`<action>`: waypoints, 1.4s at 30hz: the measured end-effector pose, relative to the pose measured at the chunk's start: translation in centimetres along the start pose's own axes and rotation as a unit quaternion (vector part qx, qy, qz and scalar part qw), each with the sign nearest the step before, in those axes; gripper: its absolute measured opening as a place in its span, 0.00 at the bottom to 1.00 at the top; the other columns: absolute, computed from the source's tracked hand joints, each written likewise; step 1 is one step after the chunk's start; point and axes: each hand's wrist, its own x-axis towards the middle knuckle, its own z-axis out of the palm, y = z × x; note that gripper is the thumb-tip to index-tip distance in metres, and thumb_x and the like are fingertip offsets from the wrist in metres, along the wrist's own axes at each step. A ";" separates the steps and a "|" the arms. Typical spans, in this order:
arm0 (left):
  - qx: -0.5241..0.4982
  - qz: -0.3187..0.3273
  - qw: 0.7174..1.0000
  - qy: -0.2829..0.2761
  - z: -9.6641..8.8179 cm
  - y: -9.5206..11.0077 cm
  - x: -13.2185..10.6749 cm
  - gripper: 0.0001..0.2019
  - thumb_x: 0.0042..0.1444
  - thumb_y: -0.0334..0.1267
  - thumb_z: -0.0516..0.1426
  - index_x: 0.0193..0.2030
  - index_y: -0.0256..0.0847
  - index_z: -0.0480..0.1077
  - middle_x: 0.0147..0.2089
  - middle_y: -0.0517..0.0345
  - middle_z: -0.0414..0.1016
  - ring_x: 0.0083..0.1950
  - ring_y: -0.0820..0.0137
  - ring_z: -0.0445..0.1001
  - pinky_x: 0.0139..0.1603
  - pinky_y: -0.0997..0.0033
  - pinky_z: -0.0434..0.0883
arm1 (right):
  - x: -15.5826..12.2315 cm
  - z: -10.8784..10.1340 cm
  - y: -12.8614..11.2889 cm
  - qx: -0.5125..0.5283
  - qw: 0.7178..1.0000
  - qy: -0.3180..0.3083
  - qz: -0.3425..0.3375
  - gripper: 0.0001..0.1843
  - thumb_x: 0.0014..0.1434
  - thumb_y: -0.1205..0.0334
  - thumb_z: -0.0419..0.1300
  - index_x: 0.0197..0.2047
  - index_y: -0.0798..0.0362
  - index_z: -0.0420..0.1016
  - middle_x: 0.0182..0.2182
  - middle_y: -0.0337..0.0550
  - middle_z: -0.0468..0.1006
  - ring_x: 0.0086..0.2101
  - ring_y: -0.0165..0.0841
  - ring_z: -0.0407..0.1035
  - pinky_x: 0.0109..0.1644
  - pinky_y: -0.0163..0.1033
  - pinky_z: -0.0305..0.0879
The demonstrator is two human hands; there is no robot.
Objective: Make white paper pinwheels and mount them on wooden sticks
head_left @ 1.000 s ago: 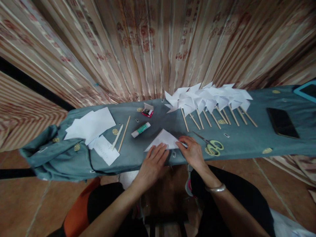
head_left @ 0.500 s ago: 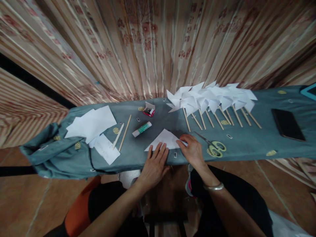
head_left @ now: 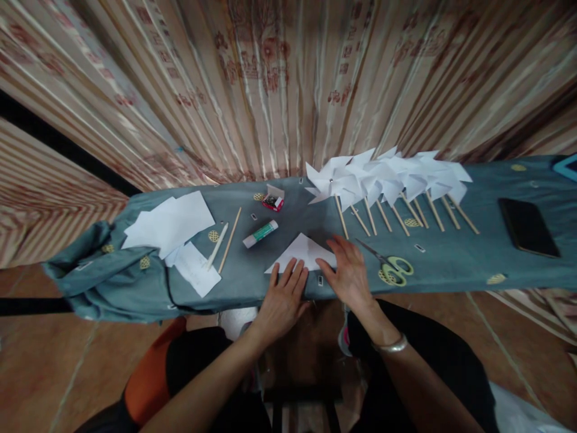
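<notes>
A white paper folded into a triangle [head_left: 303,252] lies on the teal cloth [head_left: 451,261] near the bench's front edge. My left hand [head_left: 283,294] rests flat on its lower left part, fingers stretched out. My right hand [head_left: 348,272] lies on its right corner with fingers spread and flat. Neither hand holds anything. Just right of my right hand lie scissors [head_left: 387,266] with yellow-green handles.
A row of white paper pinwheels [head_left: 387,177] on wooden sticks lies at the back right. A glue stick [head_left: 260,233], a small red box [head_left: 273,201], two loose sticks [head_left: 224,245] and a pile of white paper [head_left: 174,227] lie to the left. A black phone [head_left: 528,228] lies far right. Curtains hang behind.
My right hand has uncurled from a pinch at the triangle's right corner and now lies flat with fingers spread. My left hand has stayed on the paper.
</notes>
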 end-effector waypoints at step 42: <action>0.025 -0.162 0.979 0.124 -0.7 -0.4 -4.9 0.35 0.59 0.35 0.54 0.70 0.32 0.43 0.71 0.31 0.51 0.73 0.52 0.48 0.68 0.40 0.51 | -2.1 1.2 2.2 -0.026 0.998 0.050 0.021 0.22 0.61 0.74 0.45 0.52 0.65 0.73 0.55 0.62 0.70 0.54 0.46 0.64 0.59 0.50 0.60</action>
